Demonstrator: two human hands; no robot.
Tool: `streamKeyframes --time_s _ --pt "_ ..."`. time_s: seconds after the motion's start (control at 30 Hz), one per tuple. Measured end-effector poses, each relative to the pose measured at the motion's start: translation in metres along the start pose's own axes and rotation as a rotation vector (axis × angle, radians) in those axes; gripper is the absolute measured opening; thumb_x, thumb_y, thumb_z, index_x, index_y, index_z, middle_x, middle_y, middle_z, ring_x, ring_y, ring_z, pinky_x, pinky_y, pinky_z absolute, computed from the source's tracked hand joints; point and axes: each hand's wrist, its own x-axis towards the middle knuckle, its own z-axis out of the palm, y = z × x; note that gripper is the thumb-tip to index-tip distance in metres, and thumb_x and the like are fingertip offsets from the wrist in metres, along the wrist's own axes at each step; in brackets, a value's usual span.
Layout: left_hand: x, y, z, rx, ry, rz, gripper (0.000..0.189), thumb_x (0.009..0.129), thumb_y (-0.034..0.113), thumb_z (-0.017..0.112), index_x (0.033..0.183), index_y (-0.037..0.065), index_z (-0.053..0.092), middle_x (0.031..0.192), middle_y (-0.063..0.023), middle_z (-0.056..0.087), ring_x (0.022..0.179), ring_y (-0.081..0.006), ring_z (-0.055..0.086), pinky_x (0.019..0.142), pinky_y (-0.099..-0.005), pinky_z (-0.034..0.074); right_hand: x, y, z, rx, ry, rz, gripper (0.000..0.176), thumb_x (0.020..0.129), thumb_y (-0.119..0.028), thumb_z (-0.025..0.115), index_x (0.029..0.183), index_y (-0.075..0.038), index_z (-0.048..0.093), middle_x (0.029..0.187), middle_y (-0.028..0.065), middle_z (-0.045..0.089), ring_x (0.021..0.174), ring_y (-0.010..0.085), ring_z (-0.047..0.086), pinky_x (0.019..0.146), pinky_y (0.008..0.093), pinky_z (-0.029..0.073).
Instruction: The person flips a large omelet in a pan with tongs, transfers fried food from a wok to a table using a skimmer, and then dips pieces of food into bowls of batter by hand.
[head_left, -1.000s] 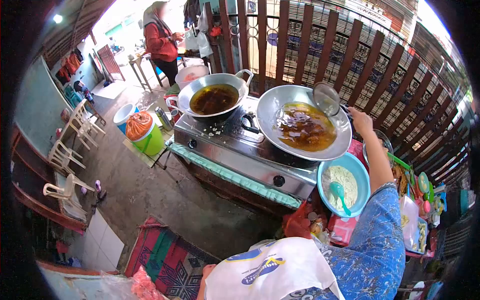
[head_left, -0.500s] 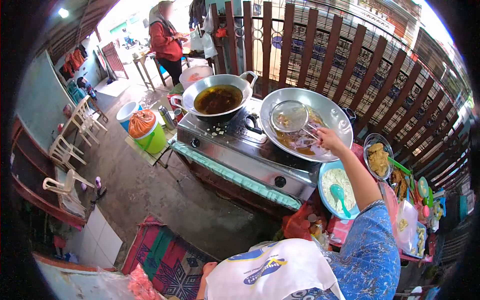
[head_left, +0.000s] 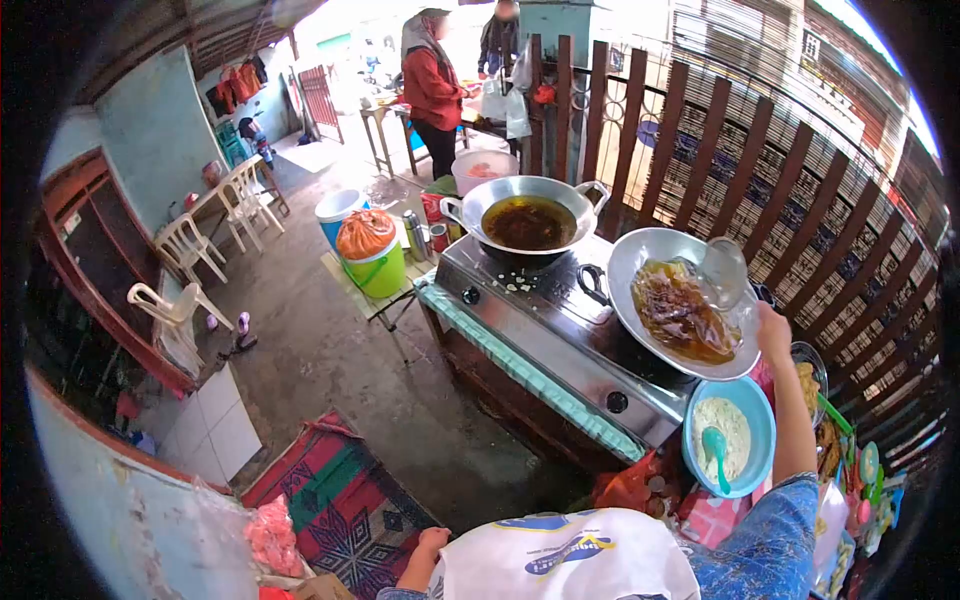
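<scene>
My right hand [head_left: 772,335] is closed at the right rim of the large wok [head_left: 630,265], around the handle of a round wire strainer [head_left: 722,272]. The strainer tilts over the wok's far right side, above brown oil [head_left: 690,315] with bits of food in it. My left hand [head_left: 432,543] hangs low beside my white apron [head_left: 570,560], away from the stove, its fingers not distinct. Just below the wok is a blue basin [head_left: 765,425] of pale batter, with a turquoise ladle [head_left: 714,450] resting in it.
A second wok [head_left: 465,213] of dark oil sits on the stove [head_left: 540,345]. Left of it stand a green bucket [head_left: 380,275] and a thermos [head_left: 415,235]. Fried food fills a bowl [head_left: 815,365] by the fence [head_left: 690,150]. A person in red [head_left: 432,90] stands beyond.
The strainer has moved from the wok's middle to its far right side, my right hand going with it. The view has turned left, and another person shows at the back.
</scene>
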Motion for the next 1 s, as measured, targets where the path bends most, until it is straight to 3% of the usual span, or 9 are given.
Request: streamKeyframes --time_s 0.13,0.23,0.3,0.37,0.43,0.5,0.6,0.97,1.0 --pt "0.028 -0.024 0.014 -0.148 -0.039 -0.095 0.028 0.069 0.034 0.058 0.081 0.009 0.064 0.09 -0.011 0.06 0.088 -0.0248 0.056 0.078 -0.0327 0.043 0.002 0.013 -0.019 -0.275 0.102 -0.079 0.028 0.075 -0.007 0.04 0.101 -0.01 0.051 0.066 0.0203 0.056 0.065 0.0361 0.055 0.057 0.046 0.042" --pt "0.019 -0.027 0.01 -0.308 -0.148 -0.045 0.027 0.069 0.033 0.058 0.081 0.009 0.064 0.091 -0.0112 0.06 0.088 -0.0249 0.056 0.078 -0.0323 0.043 -0.001 0.022 -0.01 -0.215 0.1 -0.094 0.028 0.075 -0.007 0.04 0.1 -0.01 0.052 0.065 0.0203 0.055 0.065 0.0366 0.055 0.057 0.0464 0.042" --pt "0.004 -0.013 0.01 -0.067 -0.013 -0.03 0.026 0.07 0.031 0.058 0.082 0.009 0.064 0.092 -0.011 0.06 0.087 -0.0246 0.056 0.078 -0.0317 0.043 -0.001 0.025 0.008 -0.108 0.03 -0.067 0.02 0.078 -0.013 0.04 0.09 -0.007 0.054 0.069 0.0219 0.056 0.067 0.0372 0.055 0.061 0.0449 0.042" --pt "0.028 -0.036 0.019 -0.215 -0.123 -0.066 0.025 0.07 0.031 0.058 0.083 0.009 0.064 0.092 -0.0107 0.06 0.087 -0.0241 0.057 0.077 -0.0315 0.043 0.003 0.049 0.048 -0.021 0.109 -0.294 0.021 0.08 -0.017 0.039 0.086 -0.006 0.056 0.069 0.0212 0.056 0.064 0.0361 0.056 0.058 0.043 0.043" --pt "0.031 -0.04 0.018 -0.36 -0.233 -0.1 0.025 0.071 0.03 0.058 0.084 0.009 0.064 0.092 -0.0104 0.06 0.086 -0.0237 0.057 0.077 -0.0313 0.043 -0.003 0.033 0.054 0.161 -0.145 -0.061 0.025 0.081 -0.017 0.042 0.099 -0.004 0.054 0.071 0.0198 0.057 0.066 0.0333 0.057 0.062 0.04 0.044" --pt "0.01 -0.021 0.002 -0.189 -0.157 -0.073 0.025 0.07 0.029 0.058 0.083 0.009 0.064 0.089 -0.0098 0.061 0.084 -0.0225 0.057 0.076 -0.0311 0.043 -0.012 0.007 0.054 0.432 -0.186 0.018 0.021 0.081 -0.016 0.045 0.091 -0.001 0.055 0.058 0.0116 0.054 0.044 0.0175 0.051 0.042 0.0313 0.04" --pt "-0.017 0.005 -0.022 -0.088 -0.139 -0.003 0.024 0.07 0.028 0.058 0.084 0.01 0.064 0.089 -0.0096 0.061 0.083 -0.0217 0.058 0.075 -0.0314 0.043 -0.009 -0.006 0.075 0.579 -0.306 0.065 0.02 0.082 -0.016 0.044 0.092 -0.003 0.055 0.053 0.007 0.05 0.04 0.0125 0.046 0.036 0.0268 0.036" --pt "0.041 -0.045 0.027 -0.246 -0.205 0.018 0.028 0.067 0.032 0.054 0.079 0.008 0.064 0.085 -0.0126 0.061 0.083 -0.0265 0.057 0.075 -0.0329 0.043 -0.03 -0.082 0.059 0.96 -0.398 0.22 0.019 0.085 -0.018 0.041 0.089 -0.006 0.055 0.05 0.0002 0.043 0.04 0.0079 0.038 0.035 0.0222 0.028" --pt "0.038 -0.042 0.024 -0.269 -0.177 0.0 0.029 0.067 0.032 0.054 0.079 0.008 0.063 0.085 -0.0128 0.06 0.083 -0.0268 0.057 0.075 -0.033 0.043 -0.032 -0.092 0.044 1.022 -0.497 0.362 0.019 0.084 -0.021 0.042 0.09 -0.008 0.055 0.049 -0.001 0.042 0.037 0.0068 0.035 0.033 0.0214 0.023"
